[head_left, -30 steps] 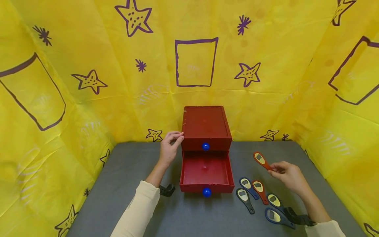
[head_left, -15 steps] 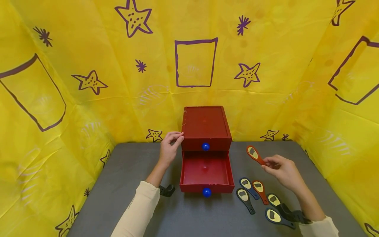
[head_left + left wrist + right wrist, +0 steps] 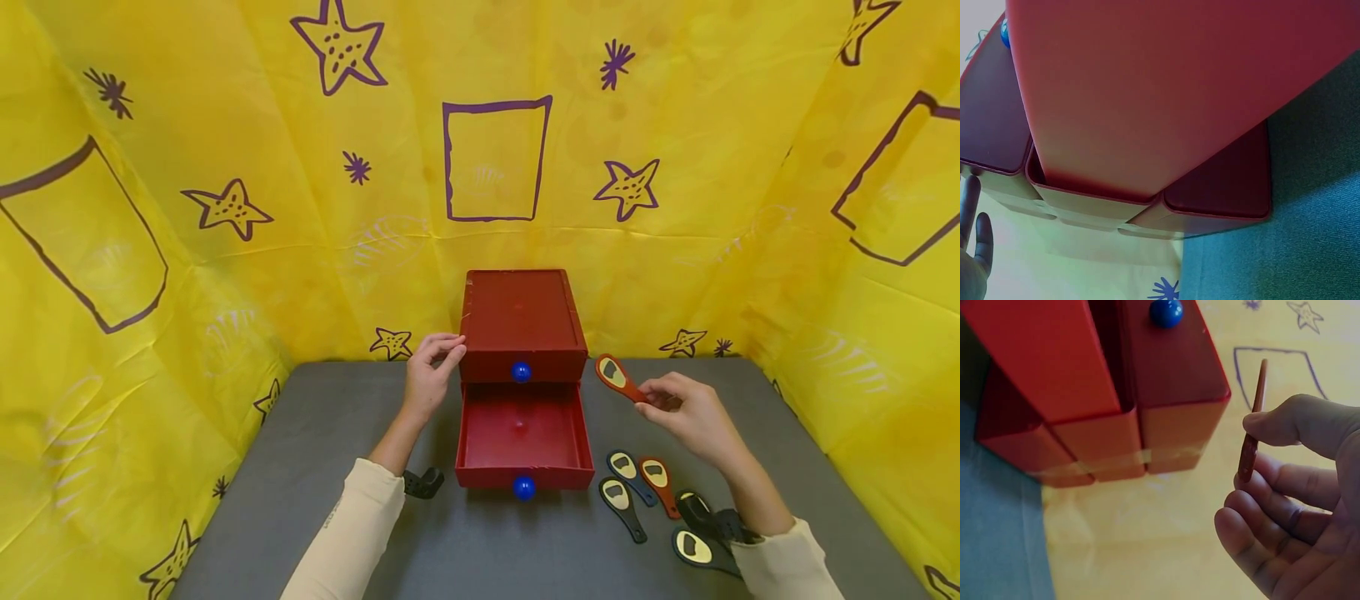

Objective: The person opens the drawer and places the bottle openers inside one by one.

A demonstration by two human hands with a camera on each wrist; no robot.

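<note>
My right hand pinches a red bottle opener by its handle end, raised to the right of a red drawer cabinet. In the right wrist view the opener is edge-on between thumb and fingers. My left hand touches the cabinet's upper left edge with its fingertips; in the left wrist view its fingers look fairly straight. Below the top drawer, a drawer with a blue knob is pulled out, and nothing is seen lying in it.
On the grey table, right of the drawer, lie a blue opener, a red opener, a black opener and another blue opener. A dark opener is partly hidden by the right wrist camera. Yellow cloth encloses the back and sides.
My right hand has moved left and slightly away from me, bringing the red bottle opener close to the cabinet's right side. The left hand and drawer stay where they were.
</note>
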